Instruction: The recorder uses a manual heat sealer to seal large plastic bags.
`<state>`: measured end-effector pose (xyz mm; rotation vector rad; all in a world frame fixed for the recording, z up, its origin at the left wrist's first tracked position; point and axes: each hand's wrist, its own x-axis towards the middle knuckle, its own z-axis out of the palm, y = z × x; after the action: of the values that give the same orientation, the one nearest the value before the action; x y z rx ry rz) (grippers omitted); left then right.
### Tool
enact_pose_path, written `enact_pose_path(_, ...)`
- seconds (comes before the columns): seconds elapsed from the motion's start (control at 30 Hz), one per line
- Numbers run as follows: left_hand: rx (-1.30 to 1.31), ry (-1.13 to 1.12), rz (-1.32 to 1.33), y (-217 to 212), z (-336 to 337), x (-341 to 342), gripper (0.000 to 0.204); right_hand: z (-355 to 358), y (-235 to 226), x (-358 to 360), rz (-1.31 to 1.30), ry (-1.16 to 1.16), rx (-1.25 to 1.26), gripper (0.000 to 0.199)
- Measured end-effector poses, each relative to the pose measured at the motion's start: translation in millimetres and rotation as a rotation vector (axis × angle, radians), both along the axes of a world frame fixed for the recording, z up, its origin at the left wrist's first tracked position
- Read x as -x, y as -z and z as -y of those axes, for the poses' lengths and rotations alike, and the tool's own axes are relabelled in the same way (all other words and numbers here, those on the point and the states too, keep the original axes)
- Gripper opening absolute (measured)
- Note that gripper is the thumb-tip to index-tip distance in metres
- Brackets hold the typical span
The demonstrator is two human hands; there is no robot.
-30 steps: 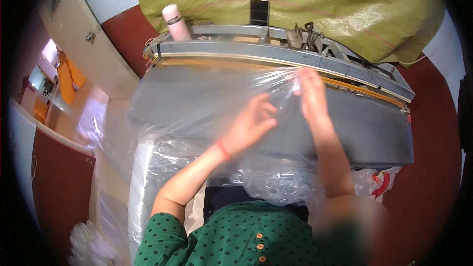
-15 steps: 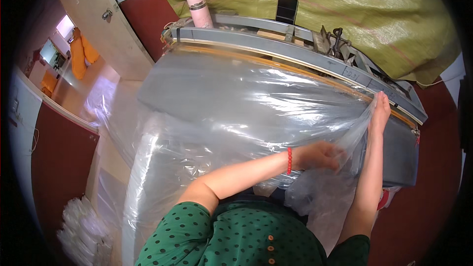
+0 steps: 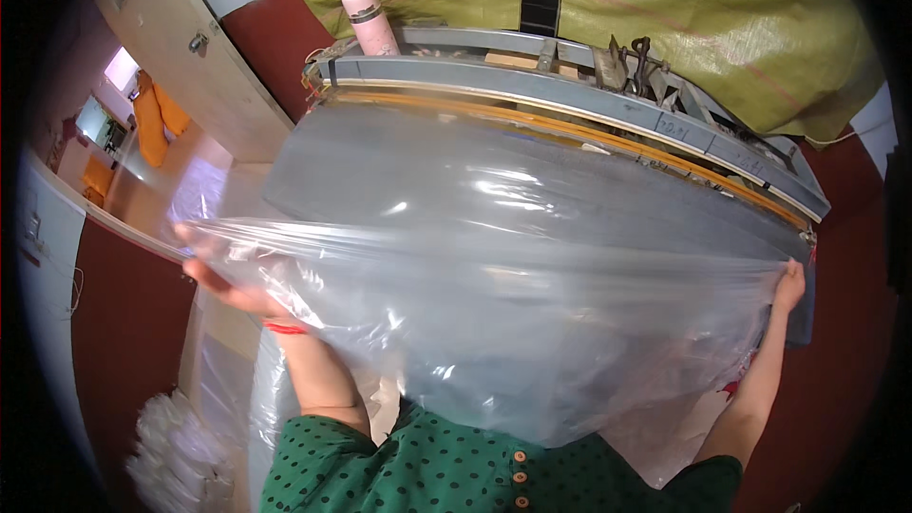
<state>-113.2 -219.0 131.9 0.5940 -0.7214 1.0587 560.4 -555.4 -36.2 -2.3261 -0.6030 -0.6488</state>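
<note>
A clear plastic film [image 3: 532,323] is stretched taut across the front of my body, its upper edge gathered into folds. At the far left my left hand [image 3: 228,285], somewhat blurred, has the film drawn tight at its fingertips; its thumb shows a little below them. At the right end my right hand [image 3: 789,287] is closed on the film's edge. Beneath and beyond the film lies a dark grey work surface [image 3: 361,157]. A red band [image 3: 285,328] circles my left wrist.
Behind the surface runs a grey metal frame [image 3: 475,68] with an orange strip [image 3: 560,128]. A pink bottle [image 3: 369,19], a phone [image 3: 540,9] and metal parts [image 3: 641,71] sit along it. Bundled plastic [image 3: 180,446] lies lower left, near an open door [image 3: 209,66].
My left hand has moved from beside the right one to the far left, spreading the film wide. My right hand has shifted down and to the right, away from the metal frame.
</note>
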Motion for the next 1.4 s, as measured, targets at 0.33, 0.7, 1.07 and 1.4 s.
enact_pose_path(0.33,0.219,-0.738,-0.722,23.8,-102.6,103.3,0.033,53.4,-3.0,-19.9,-0.11,0.322,0.286,0.037)
enact_pose_path(0.7,-1.556,-2.017,-1.249,-2.4,-161.1,-56.2,0.045,64.4,4.7,-24.0,-0.072,0.38,0.361,0.038)
enact_pose_path(1.07,-1.345,-1.301,-1.855,102.2,-125.4,-45.1,0.041,68.0,8.7,-25.9,-0.041,0.281,0.294,0.039)
enact_pose_path(1.4,-1.351,-1.602,-1.588,127.1,-148.5,-103.8,0.021,146.7,-3.3,-61.3,-0.354,-0.057,-0.438,0.033)
